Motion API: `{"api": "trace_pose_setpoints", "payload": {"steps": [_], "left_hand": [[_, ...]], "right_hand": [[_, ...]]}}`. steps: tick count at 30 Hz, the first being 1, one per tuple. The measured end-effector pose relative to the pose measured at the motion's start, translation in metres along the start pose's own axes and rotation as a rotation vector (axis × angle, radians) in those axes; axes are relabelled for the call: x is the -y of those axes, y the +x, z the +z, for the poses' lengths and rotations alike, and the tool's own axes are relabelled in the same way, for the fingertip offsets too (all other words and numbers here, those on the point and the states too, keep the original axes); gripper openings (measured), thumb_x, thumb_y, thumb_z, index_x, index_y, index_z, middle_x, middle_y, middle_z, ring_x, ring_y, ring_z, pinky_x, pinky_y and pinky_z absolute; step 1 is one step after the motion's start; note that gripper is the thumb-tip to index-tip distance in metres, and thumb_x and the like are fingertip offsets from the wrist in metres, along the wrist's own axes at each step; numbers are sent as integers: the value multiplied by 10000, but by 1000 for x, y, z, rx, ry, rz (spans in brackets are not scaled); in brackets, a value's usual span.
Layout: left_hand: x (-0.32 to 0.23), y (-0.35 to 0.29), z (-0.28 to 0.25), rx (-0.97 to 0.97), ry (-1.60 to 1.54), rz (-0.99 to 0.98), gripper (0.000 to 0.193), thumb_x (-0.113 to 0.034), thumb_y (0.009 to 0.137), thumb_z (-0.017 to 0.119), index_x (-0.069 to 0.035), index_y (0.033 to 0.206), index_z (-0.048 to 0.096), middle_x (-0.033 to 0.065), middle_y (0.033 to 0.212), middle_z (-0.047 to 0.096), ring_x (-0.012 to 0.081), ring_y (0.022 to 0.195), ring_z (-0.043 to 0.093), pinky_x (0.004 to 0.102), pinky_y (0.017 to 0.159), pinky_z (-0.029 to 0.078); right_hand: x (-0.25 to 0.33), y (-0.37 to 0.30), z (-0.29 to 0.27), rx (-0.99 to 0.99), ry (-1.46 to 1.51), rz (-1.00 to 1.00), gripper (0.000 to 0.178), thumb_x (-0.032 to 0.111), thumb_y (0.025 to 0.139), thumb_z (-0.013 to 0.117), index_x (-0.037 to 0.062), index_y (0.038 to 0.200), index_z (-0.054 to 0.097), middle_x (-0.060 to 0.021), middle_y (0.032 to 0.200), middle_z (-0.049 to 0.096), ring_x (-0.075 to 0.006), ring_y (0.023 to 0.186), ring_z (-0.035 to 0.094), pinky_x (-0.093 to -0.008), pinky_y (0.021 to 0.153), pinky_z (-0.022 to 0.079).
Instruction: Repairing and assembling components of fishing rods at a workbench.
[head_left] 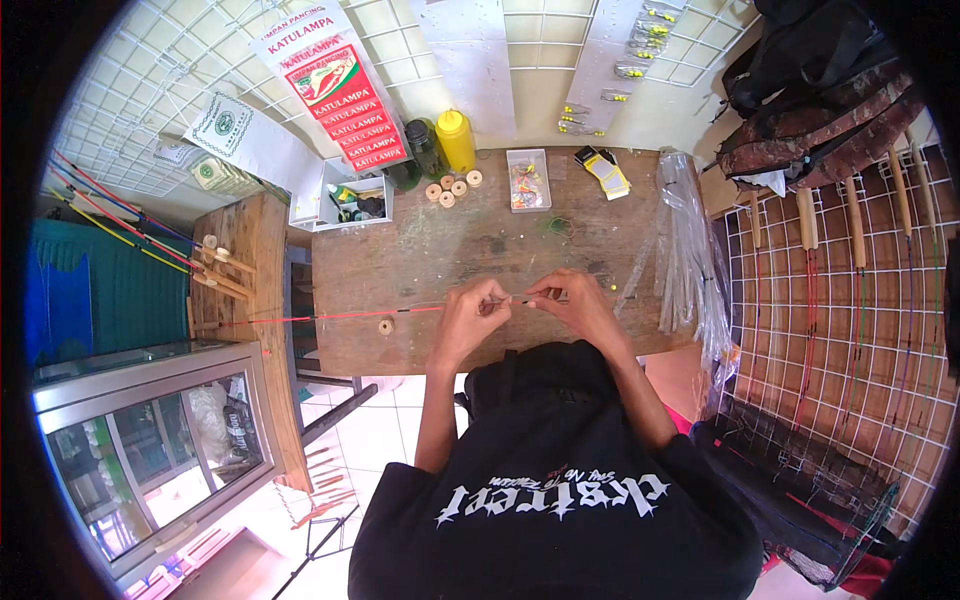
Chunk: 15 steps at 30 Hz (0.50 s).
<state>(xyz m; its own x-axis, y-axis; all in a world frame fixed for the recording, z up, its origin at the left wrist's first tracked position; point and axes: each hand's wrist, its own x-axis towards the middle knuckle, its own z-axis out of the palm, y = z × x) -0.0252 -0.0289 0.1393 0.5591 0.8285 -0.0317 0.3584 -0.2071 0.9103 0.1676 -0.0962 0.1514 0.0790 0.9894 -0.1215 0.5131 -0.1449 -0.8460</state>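
A thin red fishing rod (pixel 360 314) with dark bands lies across the table from the left, its line running into my left hand (pixel 475 312). The fingers of that hand are closed around the rod near its thin end. Close beside it, my right hand (pixel 572 302) pinches at the same thin end, with a short dark bit showing between the two hands. What exactly the right fingertips hold is too small to tell. On the table, left of my left hand and just below the rod, sits a small round wooden piece (pixel 387 326) with a hole.
Wooden table (pixel 620 235). At its back stand a white box (pixel 345 205) of tools, several wooden spools (pixel 447 198), a yellow squeeze bottle (pixel 455 142) and a white tray (pixel 528 205). Clear plastic sleeves (pixel 688 260) hang over the right edge. A glass-fronted cabinet (pixel 165 440) stands left.
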Motion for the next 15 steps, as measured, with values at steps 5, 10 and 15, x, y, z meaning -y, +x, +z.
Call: {"api": "trace_pose_setpoints", "payload": {"steps": [5, 10, 15], "left_hand": [[4, -7, 4, 27, 6, -24, 128, -59, 757, 680, 3, 771, 569, 86, 630, 498, 149, 541, 470, 309, 523, 388], [3, -12, 6, 4, 69, 76, 124, -34, 752, 692, 2, 759, 573, 56, 634, 522, 109, 537, 461, 275, 506, 382], [1, -16, 8, -7, 38, 80, 133, -34, 751, 692, 5, 742, 565, 67, 627, 501, 128, 533, 452, 294, 496, 372]], "right_hand": [[-22, 12, -1, 228, 122, 113, 244, 180, 792, 747, 56, 1001, 722, -77, 816, 696, -106, 709, 570, -290, 656, 466], [-38, 21, -5, 553, 331, 69, 261, 220, 803, 733, 44, 996, 723, -62, 864, 712, -104, 789, 593, -285, 770, 472], [-35, 21, -7, 617, 406, 145, 274, 222, 820, 722, 38, 1022, 717, -43, 889, 711, -98, 823, 589, -283, 820, 462]]}}
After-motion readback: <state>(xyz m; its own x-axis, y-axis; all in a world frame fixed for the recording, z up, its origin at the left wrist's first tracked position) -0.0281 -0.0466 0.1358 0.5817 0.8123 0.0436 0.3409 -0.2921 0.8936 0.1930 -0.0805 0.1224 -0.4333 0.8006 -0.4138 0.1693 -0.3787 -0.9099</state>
